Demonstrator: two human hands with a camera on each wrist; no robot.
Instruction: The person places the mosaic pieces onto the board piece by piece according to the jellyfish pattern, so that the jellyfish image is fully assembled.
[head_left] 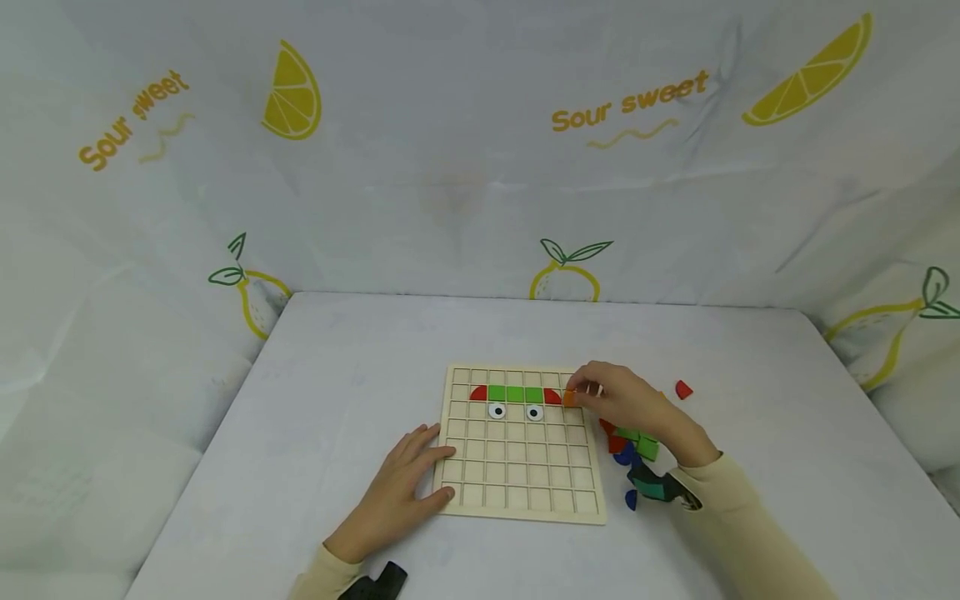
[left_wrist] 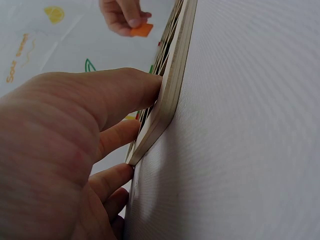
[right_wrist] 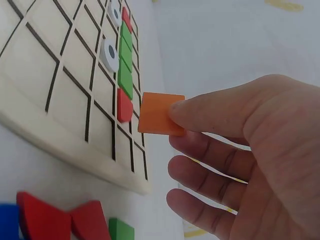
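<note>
A wooden grid board (head_left: 517, 454) lies flat on the table. My right hand (head_left: 626, 404) pinches an orange square tile (right_wrist: 154, 114) between thumb and fingers, held over the board's right part near its upper rows. Along one row run a red quarter-round tile (head_left: 478, 392), several green square tiles (head_left: 514, 394) and a second red quarter-round tile (head_left: 552, 397). Just below that row sit two round eye pieces (head_left: 497, 410). With extended fingers, my left hand (head_left: 393, 500) rests at the board's left edge, its thumb and fingertips touching the rim in the left wrist view.
Beside the board's right edge lies a loose pile of red, green tiles (head_left: 647, 448) and blue tiles (head_left: 624, 455), partly behind the right wrist. One red piece (head_left: 683, 389) lies farther off to the right. Lemon-printed white cloth (head_left: 450, 167) hangs behind the table.
</note>
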